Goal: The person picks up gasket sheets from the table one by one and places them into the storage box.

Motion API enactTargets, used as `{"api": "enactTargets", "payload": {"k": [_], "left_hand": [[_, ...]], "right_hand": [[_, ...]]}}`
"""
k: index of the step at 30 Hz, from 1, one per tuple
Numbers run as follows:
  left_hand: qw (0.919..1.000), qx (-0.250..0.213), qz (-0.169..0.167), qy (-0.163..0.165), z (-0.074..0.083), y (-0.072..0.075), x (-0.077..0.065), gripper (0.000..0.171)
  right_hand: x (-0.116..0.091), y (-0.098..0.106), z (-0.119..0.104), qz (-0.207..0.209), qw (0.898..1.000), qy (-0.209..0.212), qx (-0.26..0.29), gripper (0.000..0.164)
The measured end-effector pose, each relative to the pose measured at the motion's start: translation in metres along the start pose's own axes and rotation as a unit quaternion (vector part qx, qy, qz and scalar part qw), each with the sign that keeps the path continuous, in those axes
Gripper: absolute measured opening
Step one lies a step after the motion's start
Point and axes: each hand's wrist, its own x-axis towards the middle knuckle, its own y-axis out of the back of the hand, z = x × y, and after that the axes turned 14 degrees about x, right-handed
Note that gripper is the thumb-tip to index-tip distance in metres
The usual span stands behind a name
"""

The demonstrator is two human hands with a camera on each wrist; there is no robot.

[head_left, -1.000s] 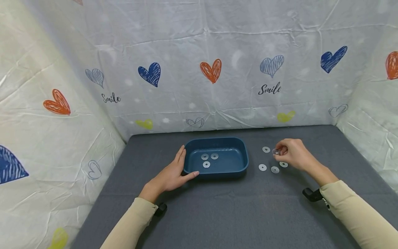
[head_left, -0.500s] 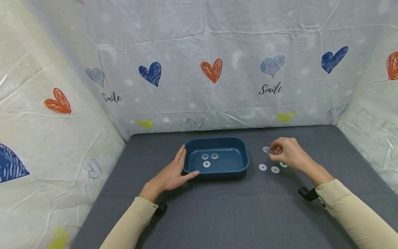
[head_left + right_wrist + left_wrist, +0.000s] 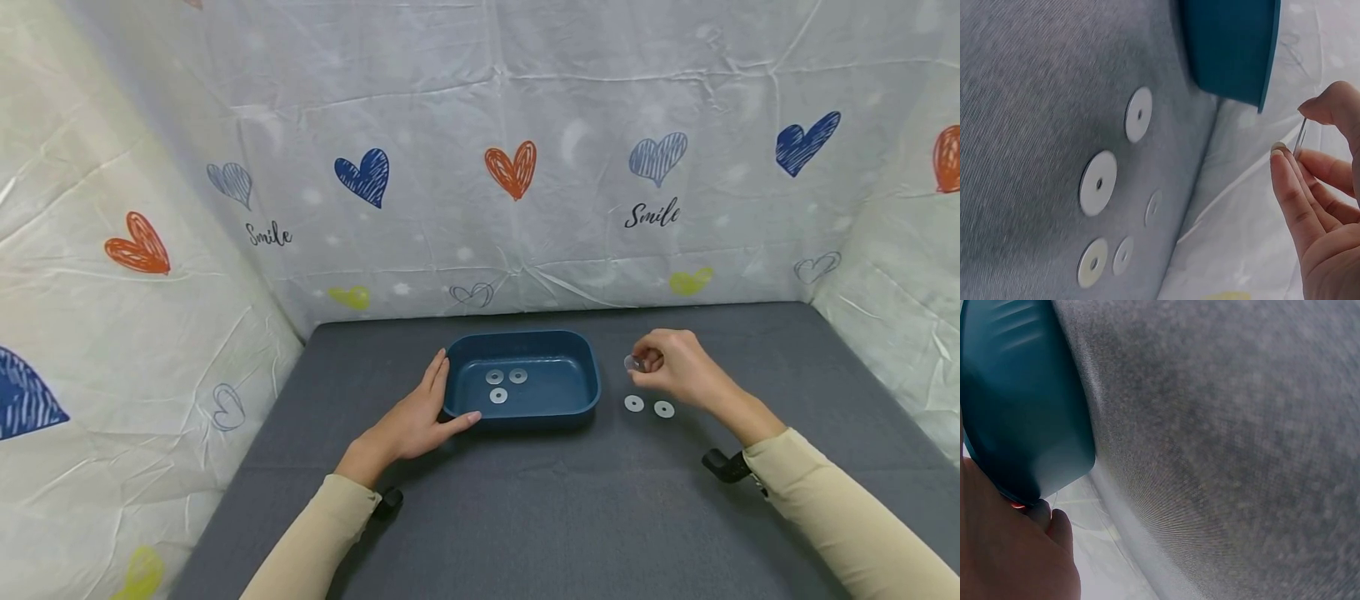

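Observation:
My right hand pinches a flat washer between thumb and fingertips, above the cloth to the right of a blue tray. In the right wrist view the held washer shows as a thin edge. My left hand rests at the tray's left end, fingers straight along the outer side and thumb on the near rim. Three washers lie flat inside the tray. Several more washers lie on the cloth in the right wrist view; my right hand hides some of them from the head view.
Dark grey cloth covers the table. A pale curtain printed with hearts stands behind the table and at both sides.
Holding the washer, my right hand has moved left toward the tray, now covering the washers farther back. The left hand and the tray have stayed still.

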Motion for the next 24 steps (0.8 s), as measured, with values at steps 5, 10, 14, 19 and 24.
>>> {"api": "enactTargets", "payload": {"k": [5, 10, 14, 19, 24], "left_hand": [[1.0000, 0.001, 0.000, 0.002, 0.000, 0.000, 0.000, 0.120], [1.0000, 0.002, -0.001, 0.002, 0.000, 0.000, 0.000, 0.120], [1.0000, 0.000, -0.003, 0.002, 0.000, 0.001, -0.001, 0.120], [1.0000, 0.002, -0.002, 0.000, -0.001, 0.001, -0.001, 0.119], [1.0000, -0.004, -0.002, -0.002, 0.000, 0.001, -0.001, 0.119]], "right_hand": [[0.006, -0.008, -0.006, 0.000, 1.000, 0.017, 0.013, 0.015], [0.011, -0.016, -0.012, -0.004, 0.999, 0.029, 0.023, 0.015], [0.017, -0.023, -0.019, -0.007, 0.999, 0.034, 0.028, 0.017], [0.025, -0.035, -0.026, -0.011, 0.998, 0.046, 0.038, 0.016], [0.034, -0.049, -0.029, -0.022, 0.997, 0.057, 0.043, 0.014]]}}
